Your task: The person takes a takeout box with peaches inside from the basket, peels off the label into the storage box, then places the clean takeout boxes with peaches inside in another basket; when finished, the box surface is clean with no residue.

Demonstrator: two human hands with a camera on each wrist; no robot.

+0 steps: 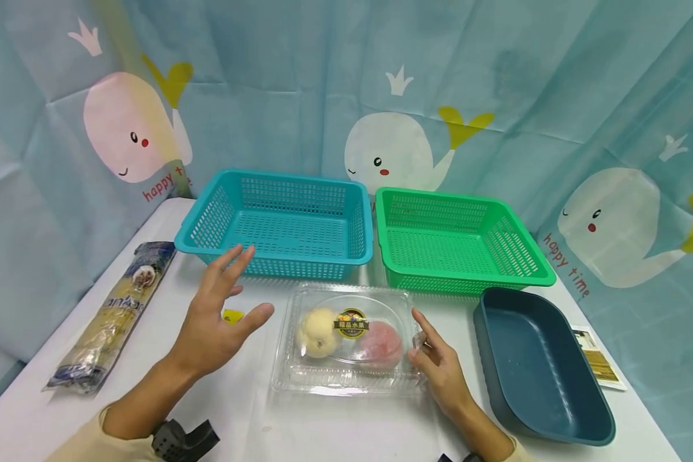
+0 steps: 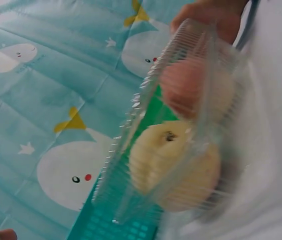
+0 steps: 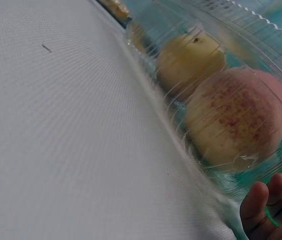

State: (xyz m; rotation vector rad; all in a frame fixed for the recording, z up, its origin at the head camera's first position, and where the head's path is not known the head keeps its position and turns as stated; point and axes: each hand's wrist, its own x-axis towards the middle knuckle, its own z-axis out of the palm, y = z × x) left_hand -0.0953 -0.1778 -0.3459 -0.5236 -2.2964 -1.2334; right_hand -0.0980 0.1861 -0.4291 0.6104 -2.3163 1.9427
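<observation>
A clear plastic fruit box (image 1: pixel 351 378) lies with its lid down in the middle of the white table. Through the lid show a pale yellow fruit (image 1: pixel 319 333) on the left and a pink peach (image 1: pixel 381 344) on the right. A black and gold sticker (image 1: pixel 351 324) marks the top. My right hand (image 1: pixel 443 369) holds the box's right edge between thumb and index finger; in the right wrist view its other fingertips (image 3: pixel 277 187) curl by the end wall. Left of the box my left hand (image 1: pixel 216 321) hovers with fingers spread, holding nothing.
Behind the box stand a blue basket (image 1: pixel 289 262) and a green basket (image 1: pixel 468 280). A dark blue basin (image 1: pixel 531 372) sits at the right, with a printed packet (image 1: pixel 599 362) beyond it. A long noodle-like packet (image 1: pixel 115 314) lies far left. Near my left hand is a small yellow piece (image 1: pixel 231 316).
</observation>
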